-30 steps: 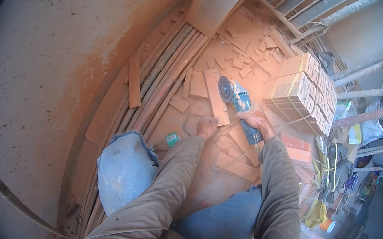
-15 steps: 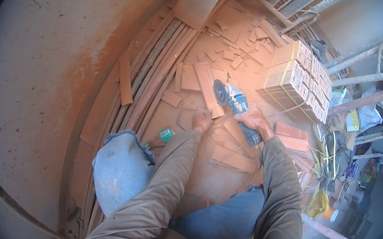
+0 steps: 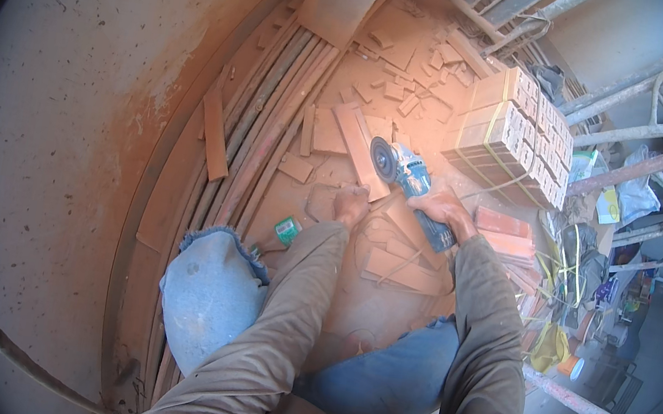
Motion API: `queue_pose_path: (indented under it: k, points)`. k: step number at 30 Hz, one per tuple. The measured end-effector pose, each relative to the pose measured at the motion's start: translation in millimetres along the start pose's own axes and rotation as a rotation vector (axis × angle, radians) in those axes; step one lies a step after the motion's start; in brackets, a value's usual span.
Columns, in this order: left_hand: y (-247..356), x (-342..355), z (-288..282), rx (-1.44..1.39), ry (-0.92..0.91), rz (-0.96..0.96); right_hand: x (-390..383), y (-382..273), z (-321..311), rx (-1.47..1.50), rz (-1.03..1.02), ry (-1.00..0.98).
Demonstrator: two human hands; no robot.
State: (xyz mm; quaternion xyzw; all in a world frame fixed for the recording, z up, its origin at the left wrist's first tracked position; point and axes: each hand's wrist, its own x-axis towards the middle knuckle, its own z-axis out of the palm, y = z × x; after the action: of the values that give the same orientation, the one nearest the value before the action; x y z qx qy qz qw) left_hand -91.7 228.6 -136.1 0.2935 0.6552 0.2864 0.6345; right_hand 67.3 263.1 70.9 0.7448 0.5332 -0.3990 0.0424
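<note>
My right hand (image 3: 443, 209) is wrapped round a teal-and-black cordless angle grinder (image 3: 411, 177), whose dark disc (image 3: 385, 158) is over a long terracotta tile strip (image 3: 351, 133). My left hand (image 3: 351, 205) is closed on the near end of that strip, just left of the tool. Offcuts and tile pieces (image 3: 396, 274) lie below the grinder. A small green packet (image 3: 286, 230) sits left of my left forearm.
Long pipes and boards (image 3: 257, 132) run along the wall (image 3: 61, 124) at left. A strapped stack of tiles (image 3: 497, 133) stands at upper right, near broken scraps (image 3: 405, 89). Metal scaffold tubes (image 3: 642, 133) and bags (image 3: 634, 188) crowd the right; my denim-covered knees (image 3: 210, 300) frame the lower area.
The scene has shifted slightly up and left in the picture since a second ago. Both hands keep their holds, with little movement against the tile. Dusty haze is around the work.
</note>
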Motion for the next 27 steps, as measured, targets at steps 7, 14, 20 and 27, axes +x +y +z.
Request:
queue_pose_path:
  k: [7, 14, 20, 27]
  points:
    - [-5, 6, 6, -0.091, -0.023, -0.026, 13, -13, -4, 0.014, -0.043, 0.023]
    - [-5, 6, 5, -0.059, -0.024, -0.014, 32, -27, -5, -0.044, -0.052, 0.087]
    - [4, -1, -1, -0.015, -0.053, 0.023, 32, -42, -11, -0.040, -0.096, 0.051]
    - [0, 2, -1, 0.069, -0.036, 0.034, 39, -52, -12, -0.025, -0.114, 0.065]
